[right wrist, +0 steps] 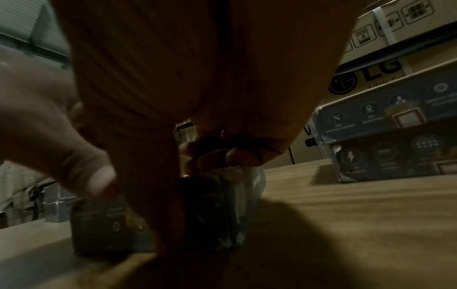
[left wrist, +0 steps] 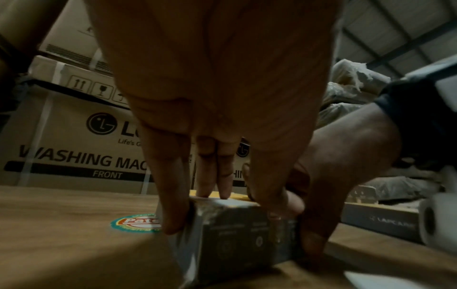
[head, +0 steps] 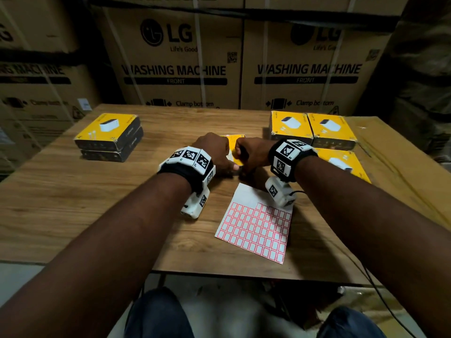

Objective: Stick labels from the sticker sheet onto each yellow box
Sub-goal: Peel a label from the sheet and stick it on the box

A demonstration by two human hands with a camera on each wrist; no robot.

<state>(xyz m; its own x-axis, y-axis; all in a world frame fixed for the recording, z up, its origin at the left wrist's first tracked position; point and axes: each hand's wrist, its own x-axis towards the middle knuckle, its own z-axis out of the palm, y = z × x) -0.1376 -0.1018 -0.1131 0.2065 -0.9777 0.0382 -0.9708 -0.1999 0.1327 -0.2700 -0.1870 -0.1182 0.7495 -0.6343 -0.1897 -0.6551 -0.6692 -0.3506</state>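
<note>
A yellow box (head: 234, 140) with dark sides lies mid-table, mostly covered by both hands. My left hand (head: 228, 164) holds its left end: one finger runs down the end face, two fingers rest on top, and the thumb presses the near top edge of the box (left wrist: 235, 234). My right hand (head: 242, 162) grips the right part, with fingers curled over the top edge and the thumb laid down the near side face of the box (right wrist: 212, 211). No label shows under it. The sticker sheet (head: 256, 228), white with red-bordered labels, lies flat just in front.
Two yellow boxes (head: 109, 132) are stacked at the left. Three more (head: 332, 130) sit at the right, and red-bordered labels (right wrist: 405, 119) show on two boxes' side faces. Large washing-machine cartons (head: 175, 69) wall the back. A flat cardboard sheet (head: 395, 162) covers the table's right end.
</note>
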